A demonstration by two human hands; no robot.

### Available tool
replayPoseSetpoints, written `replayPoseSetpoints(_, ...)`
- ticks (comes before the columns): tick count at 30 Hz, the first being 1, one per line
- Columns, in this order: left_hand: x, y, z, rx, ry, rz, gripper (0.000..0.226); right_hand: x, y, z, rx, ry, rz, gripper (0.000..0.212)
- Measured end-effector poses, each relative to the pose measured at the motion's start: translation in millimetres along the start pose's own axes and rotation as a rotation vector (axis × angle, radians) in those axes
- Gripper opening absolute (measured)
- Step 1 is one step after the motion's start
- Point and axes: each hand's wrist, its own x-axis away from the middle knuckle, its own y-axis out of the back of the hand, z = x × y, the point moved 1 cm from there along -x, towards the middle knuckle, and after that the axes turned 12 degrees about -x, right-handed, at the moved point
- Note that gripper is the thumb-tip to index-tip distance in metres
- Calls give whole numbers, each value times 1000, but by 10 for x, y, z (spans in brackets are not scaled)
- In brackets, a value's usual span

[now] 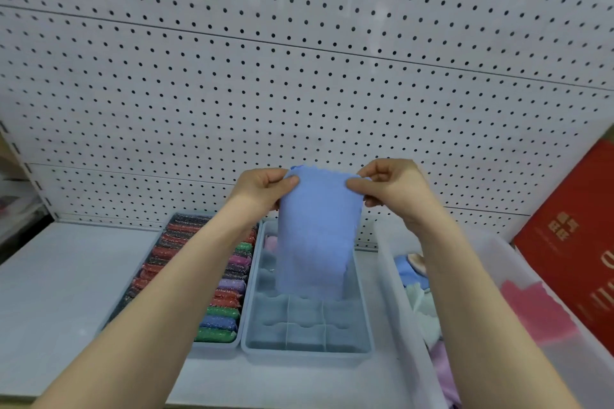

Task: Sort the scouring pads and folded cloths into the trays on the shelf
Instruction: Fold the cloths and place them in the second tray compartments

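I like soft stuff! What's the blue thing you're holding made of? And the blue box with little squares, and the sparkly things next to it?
The blue cloth looks like soft fabric, maybe microfibre: it hangs limp and has a wavy edge. The divided tray looks like smooth, matte plastic: thin, stiff walls, slightly see-through. The scouring pads look like glittery woven mesh, probably over sponge, though that can't be seen.

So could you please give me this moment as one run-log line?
left hand: pinches blue cloth | right hand: pinches blue cloth | cloth: hanging over divided tray | pad tray: nearly full
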Motion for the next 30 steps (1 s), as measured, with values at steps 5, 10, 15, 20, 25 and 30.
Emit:
replayPoseSetpoints(5,-50,-228,28,9,-11,-93,51,-86,-228,-15,81,75,-187,8)
replayPoseSetpoints(10,3,-380,-93,-74,-96,-67,46,-40,-347,107,-77,71,-109,11)
replayPoseSetpoints(15,119,-399,-273,-44,-198,-11,22,-47,-362,126,-135,81,-96,13)
replayPoseSetpoints(20,31,-289,-185,-84,-185,-126,24,-2,-260,74,-299,128,-48,16)
replayPoseSetpoints(25,-16,-153,-217,123,-73,-77,24,-11,-131,-325,-275,-2,207,24)
replayPoseSetpoints(30,-89,-91,-298,254,20,-50,17,24,-320,-514,-393,-51,384,25)
